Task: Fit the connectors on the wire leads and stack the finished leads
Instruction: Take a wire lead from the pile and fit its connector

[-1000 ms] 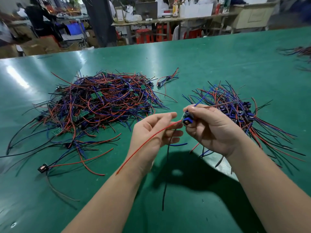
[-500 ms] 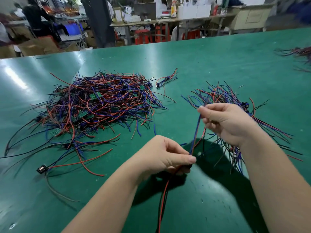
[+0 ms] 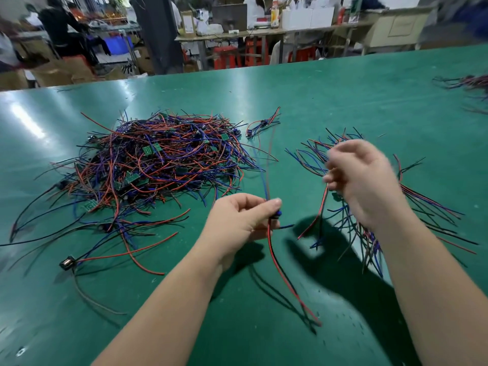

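My left hand pinches a lead right at its blue connector, thumb on top and fingers curled under. Red and black wires trail down toward me, and a blue one runs up and away. My right hand hovers over the fanned stack on the right with its fingers curled, but it's a blur. A red-and-black wire hangs below it, and I can't tell whether I'm actually pinching that. The big loose pile sits to my left on the tabletop. I reckon I'm at the fitting step, connector on and wires getting sorted out. Next, as I judge it, I check the connector is seated, then lay this lead onto the stack, connector end beside the others and wires fanned the same way, without snagging its neighbours.
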The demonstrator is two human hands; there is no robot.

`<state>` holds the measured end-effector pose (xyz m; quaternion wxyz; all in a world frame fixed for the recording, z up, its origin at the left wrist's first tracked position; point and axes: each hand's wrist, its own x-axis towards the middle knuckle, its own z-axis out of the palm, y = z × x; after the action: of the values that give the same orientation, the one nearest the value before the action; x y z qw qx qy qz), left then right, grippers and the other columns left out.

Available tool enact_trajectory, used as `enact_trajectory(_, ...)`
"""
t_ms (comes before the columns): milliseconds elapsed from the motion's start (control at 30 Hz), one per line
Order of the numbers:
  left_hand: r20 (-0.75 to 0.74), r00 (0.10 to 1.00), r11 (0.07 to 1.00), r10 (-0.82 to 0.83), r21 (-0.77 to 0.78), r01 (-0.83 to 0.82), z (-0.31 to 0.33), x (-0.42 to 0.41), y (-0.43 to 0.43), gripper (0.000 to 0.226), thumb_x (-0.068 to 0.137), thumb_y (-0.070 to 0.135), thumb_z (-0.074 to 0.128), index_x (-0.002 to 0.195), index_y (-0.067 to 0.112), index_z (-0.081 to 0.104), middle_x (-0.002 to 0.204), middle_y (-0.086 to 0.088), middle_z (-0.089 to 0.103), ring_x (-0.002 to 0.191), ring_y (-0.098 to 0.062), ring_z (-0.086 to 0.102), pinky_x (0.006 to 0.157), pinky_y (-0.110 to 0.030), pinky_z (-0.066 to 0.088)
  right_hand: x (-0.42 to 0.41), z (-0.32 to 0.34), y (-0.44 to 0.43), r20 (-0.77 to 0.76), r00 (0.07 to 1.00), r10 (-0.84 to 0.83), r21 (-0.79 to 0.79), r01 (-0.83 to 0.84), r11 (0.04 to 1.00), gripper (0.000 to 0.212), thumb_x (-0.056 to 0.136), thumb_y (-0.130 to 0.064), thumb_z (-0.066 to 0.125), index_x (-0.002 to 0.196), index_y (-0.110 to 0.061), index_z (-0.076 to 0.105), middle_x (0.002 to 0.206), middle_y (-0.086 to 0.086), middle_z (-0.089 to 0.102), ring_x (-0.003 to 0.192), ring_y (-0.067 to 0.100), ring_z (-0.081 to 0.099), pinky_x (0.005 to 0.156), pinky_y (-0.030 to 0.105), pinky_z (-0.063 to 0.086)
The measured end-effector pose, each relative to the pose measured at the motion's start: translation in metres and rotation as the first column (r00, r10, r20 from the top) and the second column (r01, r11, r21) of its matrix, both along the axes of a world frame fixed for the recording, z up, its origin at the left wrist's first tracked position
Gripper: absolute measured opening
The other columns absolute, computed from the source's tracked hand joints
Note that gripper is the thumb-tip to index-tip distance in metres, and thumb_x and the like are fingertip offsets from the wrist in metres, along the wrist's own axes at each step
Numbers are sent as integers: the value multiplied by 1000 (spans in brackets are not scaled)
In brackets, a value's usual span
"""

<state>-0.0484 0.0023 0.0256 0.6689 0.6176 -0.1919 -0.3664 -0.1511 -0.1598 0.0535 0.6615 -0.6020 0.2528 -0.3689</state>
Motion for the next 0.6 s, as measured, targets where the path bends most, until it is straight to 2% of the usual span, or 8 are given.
enact_trajectory(33,-6,999,999,38,-15,-39,0,2,0,24,71,20,77,80,5,60,64,-3,70,54,-13,66,49,-20,51,1,-2,7,-109,978,178,-105,-190,976,14,85,-7,66,89,-18,60,79,4,60,57,15,57,55,24,48)
enact_trajectory(100,0,996,995,88,-38,-88,-3,3,-1,31,64,26,76,78,4,59,58,-1,67,49,-11,64,46,-20,50,4,-10,23,-327,851,410,-249,-497,831,29,75,-11,78,98,-24,64,92,4,64,66,14,57,63,25,50)
enact_trajectory(167,6,995,993,102,-53,-102,-6,4,-1,32,59,29,75,73,4,60,55,-3,64,46,-9,60,45,-20,50,10,-18,37,-442,811,384,-393,-560,730,30,72,-12,81,94,-22,65,88,2,66,64,11,55,63,24,48)
enact_trajectory(233,1,997,994,83,-72,-82,-8,5,-1,29,61,32,73,71,6,63,59,-5,67,49,-10,62,46,-21,51,15,-21,42,-419,873,250,-515,-456,726,19,75,-12,78,87,-21,67,77,-4,68,60,12,58,61,28,50)
enact_trajectory(333,27,997,995,69,-75,-67,-6,8,-3,24,78,33,65,77,9,66,69,-4,72,58,-13,69,49,-21,53,14,-16,31,-324,945,42,-546,-224,807,18,77,-5,72,89,-18,73,79,-3,72,72,15,68,76,35,56)
enact_trajectory(433,247,947,977,207,0,-213,-7,16,1,18,91,21,62,77,12,69,70,1,73,62,-9,68,56,-21,54,2,-7,5,-265,918,-294,-612,76,787,22,76,-6,68,96,-17,72,83,-3,72,75,9,68,86,32,55)
enact_trajectory(533,748,630,889,206,126,-440,-10,32,11,7,86,20,64,84,23,70,81,16,67,81,-4,61,73,-15,42,-20,2,-26,-210,783,-585,-684,310,660,17,74,-12,69,91,-18,70,80,1,69,74,12,66,85,31,53)
enact_trajectory(600,879,471,837,76,200,-509,-15,41,16,17,84,22,63,99,26,69,107,8,62,110,-13,51,91,-21,33,-36,4,-47,-260,674,-691,-715,347,607,19,73,-15,70,92,-15,71,88,10,71,82,24,66,87,34,50)
